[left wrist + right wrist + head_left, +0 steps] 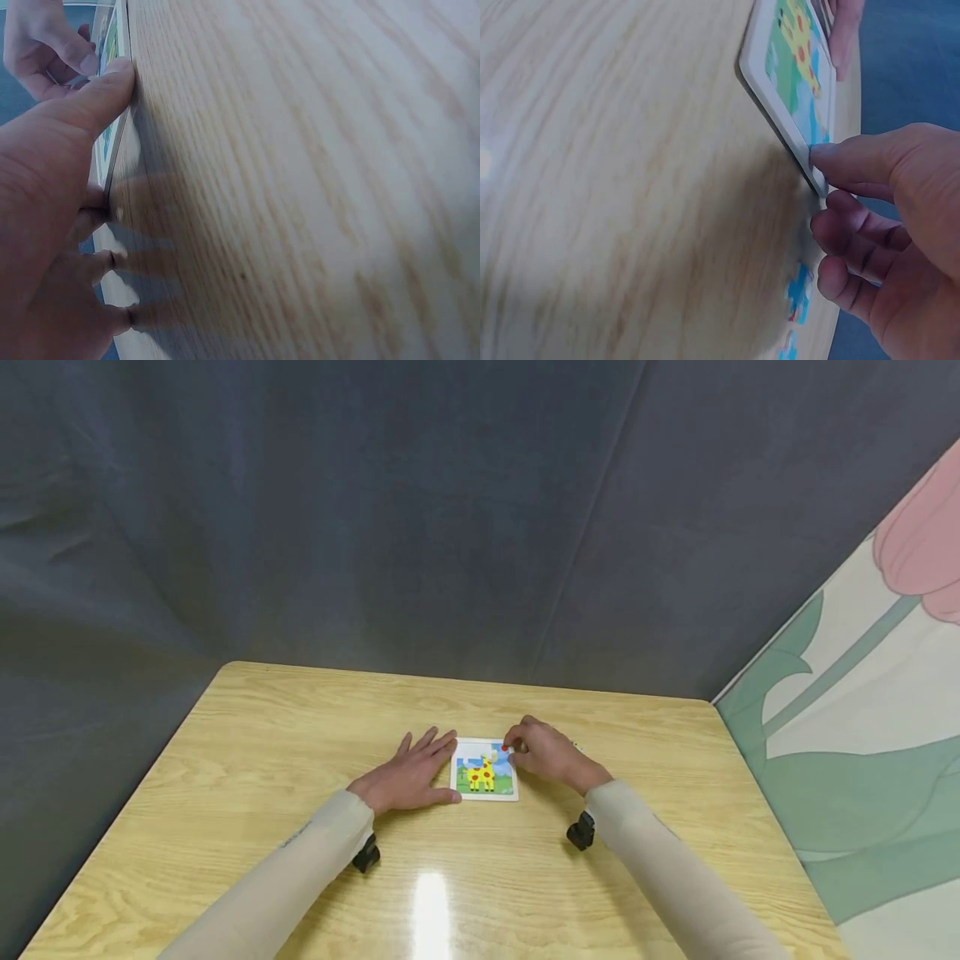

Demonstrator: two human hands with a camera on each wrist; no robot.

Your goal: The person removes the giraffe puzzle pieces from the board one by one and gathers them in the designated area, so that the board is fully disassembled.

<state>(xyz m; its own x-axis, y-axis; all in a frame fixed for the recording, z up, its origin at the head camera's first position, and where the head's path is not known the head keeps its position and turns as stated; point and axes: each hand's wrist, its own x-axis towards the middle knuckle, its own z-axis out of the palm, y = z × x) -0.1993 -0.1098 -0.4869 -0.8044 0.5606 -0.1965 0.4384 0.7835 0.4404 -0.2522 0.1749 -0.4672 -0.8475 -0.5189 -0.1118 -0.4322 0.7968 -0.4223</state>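
A jigsaw puzzle [481, 779] in a white-edged tray [486, 798] lies flat on the table, showing a yellow giraffe with red spots on green and blue. Along its upper part a pale gap shows. My left hand [412, 778] lies spread on the wood, thumb and forefinger touching the tray's left edge. At the top right corner, my right hand [551, 753] pinches a small puzzle piece [506, 747] with red on it, held at the picture's surface. In the right wrist view the thumb [847, 159] covers most of that corner, hiding the piece.
Loose blue puzzle pieces [800, 292] lie on the table just right of the tray, mostly behind my right hand in the head view. The wooden table [300, 718] ends at a dark curtain [375, 527]. A flower-patterned cloth [862, 735] hangs at the right.
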